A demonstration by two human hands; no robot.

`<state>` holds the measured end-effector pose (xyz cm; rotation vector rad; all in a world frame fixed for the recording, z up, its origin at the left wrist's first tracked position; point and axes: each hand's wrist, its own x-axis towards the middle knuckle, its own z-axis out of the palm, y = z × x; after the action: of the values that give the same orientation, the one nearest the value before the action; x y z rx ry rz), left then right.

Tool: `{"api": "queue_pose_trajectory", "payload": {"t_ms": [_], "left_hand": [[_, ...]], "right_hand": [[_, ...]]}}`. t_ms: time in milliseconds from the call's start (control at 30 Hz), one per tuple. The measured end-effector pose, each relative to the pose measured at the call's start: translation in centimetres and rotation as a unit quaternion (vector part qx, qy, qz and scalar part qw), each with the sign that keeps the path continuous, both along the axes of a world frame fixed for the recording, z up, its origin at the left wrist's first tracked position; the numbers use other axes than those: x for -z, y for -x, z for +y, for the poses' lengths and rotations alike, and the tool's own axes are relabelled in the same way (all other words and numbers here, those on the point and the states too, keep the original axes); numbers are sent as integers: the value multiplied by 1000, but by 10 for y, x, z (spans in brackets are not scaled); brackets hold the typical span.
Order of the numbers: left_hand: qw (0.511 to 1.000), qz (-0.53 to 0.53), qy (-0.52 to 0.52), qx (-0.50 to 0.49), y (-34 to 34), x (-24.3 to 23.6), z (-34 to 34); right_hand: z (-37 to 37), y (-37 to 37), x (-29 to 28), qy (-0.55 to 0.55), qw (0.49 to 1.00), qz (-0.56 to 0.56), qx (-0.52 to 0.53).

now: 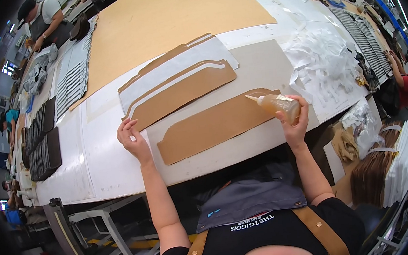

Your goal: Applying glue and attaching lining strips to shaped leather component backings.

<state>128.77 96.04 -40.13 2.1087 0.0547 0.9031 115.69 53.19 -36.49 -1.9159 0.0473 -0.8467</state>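
Observation:
My right hand (295,125) is wrapped round a clear squeeze bottle (279,105) of amber liquid. The bottle is tilted, its thin nozzle pointing left over the upper right edge of a flat brown panel (214,129). Whether the tip touches that edge I cannot tell. My left hand (133,137) is at the left end of a second brown panel (186,92) bearing a white strip along its far edge. Its fingers are loosely bent and slightly apart, with nothing visible in them. Behind it lies a light grey-white piece (174,65) with a brown far border.
A heap of white strips (324,61) lies to the right on the white table (110,169). A large tan sheet (170,18) covers the far part. Dark stacked pieces (45,151) are at the left, bundled brown and white sheets (387,165) below right. Other people work around.

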Motion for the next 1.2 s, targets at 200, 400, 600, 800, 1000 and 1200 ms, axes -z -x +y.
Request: {"api": "queue_pose_trajectory", "payload": {"t_ms": [200, 400, 600, 800, 1000, 1200], "left_hand": [[1000, -5, 6, 0, 0, -1, -2], [1000, -10, -16, -1, 1, -2, 2], [1000, -23, -8, -5, 1, -5, 0], [1000, -17, -9, -7, 2, -6, 3], [1000, -29, 0, -8, 3, -9, 1], [999, -38, -10, -7, 2, -8, 4]], "right_hand": [[19, -5, 3, -4, 999, 6, -37], [42, -13, 2, 13, 997, -8, -78], [67, -20, 3, -12, 992, -16, -121], [87, -29, 6, 3, 987, -20, -158], [109, -37, 8, -2, 982, -24, -189], [129, -45, 6, 6, 975, -27, -221]]}}
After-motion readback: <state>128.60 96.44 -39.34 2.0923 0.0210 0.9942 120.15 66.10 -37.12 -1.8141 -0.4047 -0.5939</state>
